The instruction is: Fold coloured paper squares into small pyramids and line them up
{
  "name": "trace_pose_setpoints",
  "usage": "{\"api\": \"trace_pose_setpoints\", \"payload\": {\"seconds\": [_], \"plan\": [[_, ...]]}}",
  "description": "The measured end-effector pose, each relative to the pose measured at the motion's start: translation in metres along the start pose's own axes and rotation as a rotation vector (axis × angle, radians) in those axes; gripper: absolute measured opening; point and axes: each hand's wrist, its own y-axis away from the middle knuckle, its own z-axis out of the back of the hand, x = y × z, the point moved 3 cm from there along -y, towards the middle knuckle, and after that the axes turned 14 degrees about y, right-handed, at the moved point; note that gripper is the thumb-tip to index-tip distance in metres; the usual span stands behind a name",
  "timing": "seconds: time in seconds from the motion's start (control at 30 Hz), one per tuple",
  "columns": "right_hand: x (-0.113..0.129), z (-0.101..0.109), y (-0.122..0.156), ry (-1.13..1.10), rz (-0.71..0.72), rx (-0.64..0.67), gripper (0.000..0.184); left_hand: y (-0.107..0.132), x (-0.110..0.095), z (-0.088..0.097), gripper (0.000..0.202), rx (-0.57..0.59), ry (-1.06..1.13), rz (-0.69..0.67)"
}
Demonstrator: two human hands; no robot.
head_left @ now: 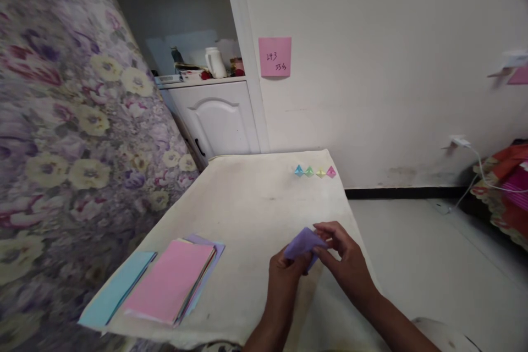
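A stack of coloured paper sheets (169,280), pink on top, lies at the near left of the cream-covered table (247,203), with a light blue sheet (117,289) just beside it. To the right, the left hand (284,275) clasps the lower side of a folded purple paper (303,243) and the right hand (344,258) pinches its right edge, holding it just above the table's near right part. Well behind them, a row of four small folded paper shapes (314,171) sits near the far right corner.
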Motion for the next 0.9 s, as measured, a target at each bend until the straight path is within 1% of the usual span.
{"api": "trace_pose_setpoints", "payload": {"seconds": [0.1,0.23,0.33,0.53,0.7,0.9], "plan": [[0.0045,0.0032,0.0002,0.047,0.117,-0.044,0.025,0.0008,-0.0010,0.0005,0.021,-0.016,-0.034,-0.016],[0.0052,0.0043,-0.0005,0.067,0.177,-0.045,0.016,0.0014,-0.0013,0.0012,0.018,-0.029,-0.068,-0.033],[0.0061,0.0056,-0.0005,0.063,0.163,-0.051,0.010,0.0010,-0.0009,0.0009,0.019,-0.024,-0.066,-0.031],[0.0061,0.0061,-0.0009,0.040,0.141,-0.042,0.009,0.0008,-0.0001,0.0001,0.021,-0.023,-0.063,-0.034],[0.0025,0.0037,-0.0011,0.032,0.119,-0.027,0.003,0.0009,0.0009,0.0003,0.022,-0.020,-0.054,-0.018],[0.0008,0.0035,-0.0009,0.021,0.084,-0.029,0.002,-0.0006,0.0059,0.0036,0.020,-0.049,-0.016,-0.015]]}}
